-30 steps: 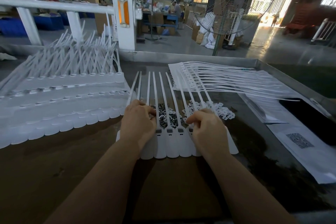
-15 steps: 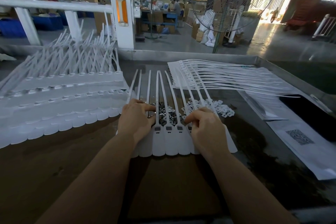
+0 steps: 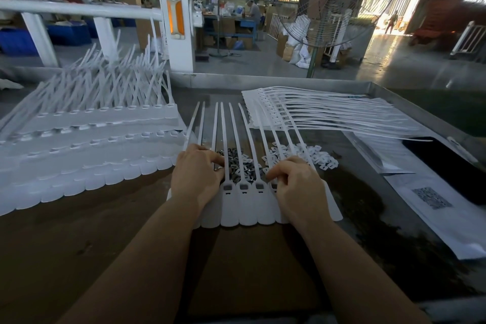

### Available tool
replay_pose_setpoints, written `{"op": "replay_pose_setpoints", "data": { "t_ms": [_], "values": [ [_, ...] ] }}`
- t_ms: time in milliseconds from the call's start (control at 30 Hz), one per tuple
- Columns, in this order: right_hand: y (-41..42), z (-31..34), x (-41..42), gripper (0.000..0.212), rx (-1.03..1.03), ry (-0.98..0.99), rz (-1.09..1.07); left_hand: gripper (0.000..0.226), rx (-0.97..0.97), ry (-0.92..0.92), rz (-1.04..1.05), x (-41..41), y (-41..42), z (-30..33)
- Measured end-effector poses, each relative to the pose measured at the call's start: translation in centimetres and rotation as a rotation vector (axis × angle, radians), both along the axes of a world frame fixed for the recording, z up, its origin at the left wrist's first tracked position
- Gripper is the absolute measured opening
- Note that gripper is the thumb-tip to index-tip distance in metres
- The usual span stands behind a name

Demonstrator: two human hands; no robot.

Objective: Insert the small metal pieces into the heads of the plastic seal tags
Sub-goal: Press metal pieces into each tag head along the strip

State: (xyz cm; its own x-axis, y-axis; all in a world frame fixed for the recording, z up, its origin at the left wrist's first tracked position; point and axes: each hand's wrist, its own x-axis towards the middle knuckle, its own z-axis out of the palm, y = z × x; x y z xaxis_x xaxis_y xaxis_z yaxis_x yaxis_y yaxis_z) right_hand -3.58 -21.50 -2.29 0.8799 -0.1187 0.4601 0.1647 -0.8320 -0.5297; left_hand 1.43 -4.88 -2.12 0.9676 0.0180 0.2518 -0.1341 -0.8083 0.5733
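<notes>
Both hands (image 3: 196, 175) (image 3: 294, 183) stay on the seal tags (image 3: 243, 205) (barely shifted).

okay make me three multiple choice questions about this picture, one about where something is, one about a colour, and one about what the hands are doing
1. Where does the pile of small metal pieces lie?
A. Between the two hands, under the tag straps
B. On the paper sheet with the code
C. On the floor by the fan

2. What colour are the seal tags under the hands?
A. Blue
B. White
C. Orange

3. What are the left hand and right hand doing?
A. Both raised off the table
B. One holds the dark tablet
C. Both rest, fingers curled, on the row of tags

Answers: 1 A, the grey pieces sit beneath the straps between the hands. 2 B, the row is plain white. 3 C, both hands lie on the tag heads.
</notes>
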Motion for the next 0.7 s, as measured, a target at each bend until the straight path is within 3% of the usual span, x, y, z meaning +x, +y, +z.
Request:
{"op": "replay_pose_setpoints", "data": {
  "t_ms": [700],
  "values": [
    [-0.12, 0.35, -0.17, 0.023, 0.013, 0.006, 0.018, 0.023, 0.038, -0.037, 0.017, -0.12, -0.38, -0.25]
  ]
}}
